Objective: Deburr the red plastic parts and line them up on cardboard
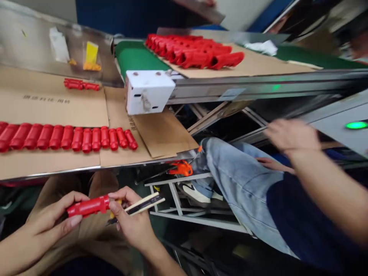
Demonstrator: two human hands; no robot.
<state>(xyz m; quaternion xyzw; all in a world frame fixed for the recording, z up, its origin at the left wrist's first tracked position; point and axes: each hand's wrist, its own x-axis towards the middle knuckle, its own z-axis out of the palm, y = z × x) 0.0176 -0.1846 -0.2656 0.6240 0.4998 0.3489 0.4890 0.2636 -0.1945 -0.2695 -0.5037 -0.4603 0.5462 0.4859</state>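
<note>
Over my lap, my left hand (54, 222) grips a red plastic tube (88, 206) by one end, thumb and fingers on either side. My right hand (133, 218) is closed round a plier-like tool (145, 204) with two cream handles. Its dark tip pokes out below my fingers, and a bit of yellow shows beside them; the rest of the tool is hidden. The right fingertips meet the tube's other end. In front of both hands, a row of similar red tubes (67, 137) lies side by side on cardboard (120, 157).
Two red pieces (81, 84) lie farther back. More red tubes (198, 53) cover cardboard on a green conveyor (135, 57), with a white box (149, 92) at its end. To the right sits a co-worker in jeans (241, 176), one hand (293, 135) blurred. Orange-handled scissors (182, 168) hang near the table edge.
</note>
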